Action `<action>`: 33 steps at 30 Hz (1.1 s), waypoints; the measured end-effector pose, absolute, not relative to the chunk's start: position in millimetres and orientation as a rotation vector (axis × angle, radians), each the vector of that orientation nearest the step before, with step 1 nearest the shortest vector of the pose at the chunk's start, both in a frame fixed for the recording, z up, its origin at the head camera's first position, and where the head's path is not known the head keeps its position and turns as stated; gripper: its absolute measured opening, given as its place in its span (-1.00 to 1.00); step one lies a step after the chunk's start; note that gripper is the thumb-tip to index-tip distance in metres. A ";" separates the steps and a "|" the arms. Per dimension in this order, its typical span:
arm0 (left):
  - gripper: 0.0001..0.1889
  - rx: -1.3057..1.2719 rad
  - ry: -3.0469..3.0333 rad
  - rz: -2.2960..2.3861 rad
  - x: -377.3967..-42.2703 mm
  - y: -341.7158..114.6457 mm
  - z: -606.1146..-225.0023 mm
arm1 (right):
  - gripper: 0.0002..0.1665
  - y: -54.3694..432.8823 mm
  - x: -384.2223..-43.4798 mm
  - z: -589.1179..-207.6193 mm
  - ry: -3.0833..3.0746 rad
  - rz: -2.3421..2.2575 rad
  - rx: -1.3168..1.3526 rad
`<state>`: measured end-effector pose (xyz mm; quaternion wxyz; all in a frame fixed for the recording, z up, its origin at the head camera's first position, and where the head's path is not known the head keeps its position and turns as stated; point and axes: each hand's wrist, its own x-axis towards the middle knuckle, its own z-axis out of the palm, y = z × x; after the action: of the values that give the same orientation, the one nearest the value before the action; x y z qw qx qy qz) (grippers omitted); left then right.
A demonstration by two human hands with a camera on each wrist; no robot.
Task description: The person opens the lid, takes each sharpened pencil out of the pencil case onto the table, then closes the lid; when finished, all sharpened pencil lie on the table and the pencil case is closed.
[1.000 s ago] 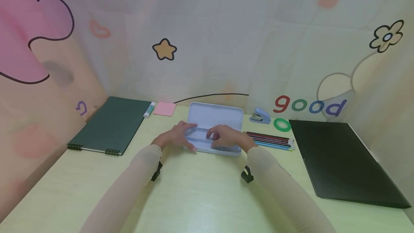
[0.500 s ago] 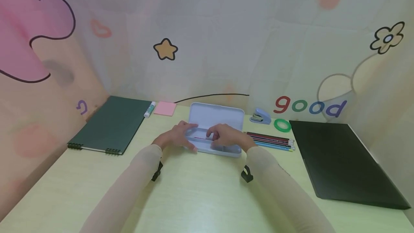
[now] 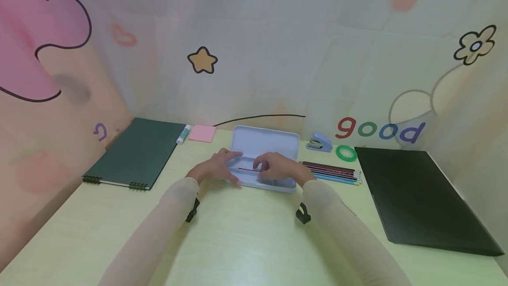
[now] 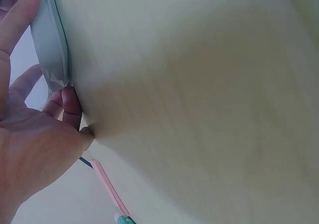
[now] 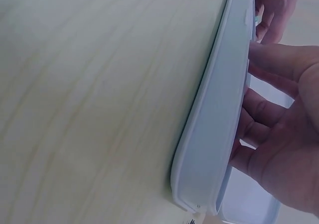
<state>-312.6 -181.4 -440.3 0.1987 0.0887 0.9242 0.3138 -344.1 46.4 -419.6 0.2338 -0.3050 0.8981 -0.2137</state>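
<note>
A pale blue pencil case [image 3: 265,142] lies on the table with its lid raised at the back. My left hand [image 3: 217,165] grips its left end, the thumb along the front and the fingers round the end and back. My right hand [image 3: 278,167] reaches into the case, fingers curled down behind the front wall [image 5: 219,94]. A thin dark-red pencil [image 3: 248,170] shows in the case, its right end running under the right fingers, which seem to pinch it; the fingertips are hidden.
Right of the case lie several pencils [image 3: 333,172], a blue stapler [image 3: 319,142], green tape [image 3: 346,153] and a black folder [image 3: 424,200]. To the left are a dark green spiral sketchbook [image 3: 136,153], a glue stick [image 3: 183,135] and pink sticky notes [image 3: 202,133].
The dark-red pencil has come into sight inside the case beside the right fingers since a second ago. Both hands have stayed almost in place.
</note>
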 end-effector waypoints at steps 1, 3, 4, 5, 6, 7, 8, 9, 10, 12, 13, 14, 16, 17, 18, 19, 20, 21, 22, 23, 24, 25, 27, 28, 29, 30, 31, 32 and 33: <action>0.00 0.250 2.586 0.878 -312.7 -181.5 -440.4 | -0.67 46.1 -344.0 -419.0 2.466 -0.584 -0.839; -0.01 0.252 2.586 0.879 -312.8 -181.7 -440.5 | -0.67 46.0 -343.7 -417.9 2.466 -0.576 -0.833; -0.01 0.253 2.586 0.880 -312.6 -181.5 -440.5 | -0.67 46.1 -343.8 -417.2 2.466 -0.572 -0.829; -0.01 0.253 2.584 0.883 -312.5 -181.3 -440.4 | -0.67 46.3 -344.0 -416.6 2.466 -0.569 -0.827; -0.01 0.253 2.585 0.882 -312.4 -181.1 -440.5 | -0.67 46.6 -344.3 -416.0 2.465 -0.565 -0.824; -0.02 0.253 2.586 0.883 -312.4 -180.9 -440.7 | -0.67 46.9 -344.4 -415.4 2.467 -0.561 -0.822; -0.02 0.251 2.586 0.884 -312.5 -180.9 -440.9 | -0.67 47.2 -344.8 -415.0 2.466 -0.561 -0.820; -0.02 0.251 2.587 0.883 -312.7 -180.6 -441.1 | -0.67 47.5 -345.2 -414.8 2.467 -0.560 -0.821; -0.02 0.249 2.588 0.882 -313.1 -180.7 -441.7 | -0.68 47.8 -345.7 -414.8 2.467 -0.561 -0.824; -0.02 0.249 2.593 0.876 -314.1 -181.1 -442.9 | -0.68 48.3 -346.5 -415.3 2.466 -0.565 -0.824; -0.01 0.250 2.595 0.872 -314.7 -181.5 -443.7 | -0.69 48.5 -346.8 -415.7 2.465 -0.567 -0.822; -0.01 0.249 2.596 0.873 -315.2 -181.9 -444.4 | -0.69 48.5 -347.2 -416.3 2.463 -0.571 -0.822; -0.01 0.248 2.595 0.877 -316.0 -182.4 -446.1 | -0.70 48.5 -347.8 -417.3 2.461 -0.576 -0.822; -0.02 0.250 2.594 0.880 -316.4 -182.6 -446.9 | -0.70 48.4 -347.9 -417.6 2.461 -0.579 -0.822; -0.01 0.250 2.592 0.884 -316.7 -182.8 -447.5 | -0.70 48.4 -348.1 -418.1 2.462 -0.580 -0.822; -0.02 0.249 2.591 0.885 -317.0 -182.7 -447.9 | -0.70 48.3 -347.9 -418.1 2.464 -0.582 -0.824; -0.02 0.250 2.589 0.890 -317.3 -182.3 -448.1 | -0.70 48.4 -347.7 -418.2 2.467 -0.584 -0.825; -0.02 0.251 2.590 0.889 -317.5 -182.1 -448.3 | -0.70 48.6 -347.6 -418.1 2.470 -0.583 -0.828; -0.02 0.254 2.591 0.887 -317.6 -181.9 -448.1 | -0.70 48.6 -347.2 -418.0 2.474 -0.580 -0.830; -0.02 0.256 2.592 0.885 -317.6 -181.7 -447.9 | -0.71 48.5 -347.2 -417.6 2.477 -0.578 -0.839; -0.01 0.256 2.593 0.884 -317.5 -181.6 -447.4 | -0.71 48.4 -346.8 -416.8 2.479 -0.578 -0.847; -0.01 0.259 2.593 0.883 -317.5 -181.6 -447.1 | -0.71 48.1 -346.4 -415.5 2.482 -0.576 -0.860; -0.01 0.265 2.595 0.880 -317.3 -182.0 -446.7 | -0.72 48.0 -346.0 -412.6 2.486 -0.574 -0.896; -0.01 0.265 2.593 0.883 -317.1 -182.1 -446.4 | -0.72 47.9 -346.0 -410.8 2.489 -0.573 -0.913; -0.01 0.262 2.591 0.885 -316.8 -182.2 -446.0 | -0.73 48.0 -346.1 -409.0 2.492 -0.574 -0.927; 0.00 0.263 2.592 0.884 -316.7 -182.5 -446.1 | -0.73 48.2 -346.0 -407.1 2.497 -0.575 -0.933; 0.00 0.261 2.592 0.884 -316.7 -182.6 -446.1 | -0.73 48.7 -346.3 -405.6 2.503 -0.574 -0.935; -0.01 0.260 2.592 0.883 -316.6 -182.7 -446.2 | -0.72 49.2 -346.7 -404.2 2.507 -0.574 -0.933; -0.01 0.258 2.591 0.885 -316.7 -182.7 -446.3 | -0.72 50.0 -347.4 -403.0 2.513 -0.573 -0.927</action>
<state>-316.7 -182.7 -446.3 0.1945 0.0919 0.9241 0.3158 -347.4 50.0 -403.0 0.2000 -0.3316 0.8989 -0.2051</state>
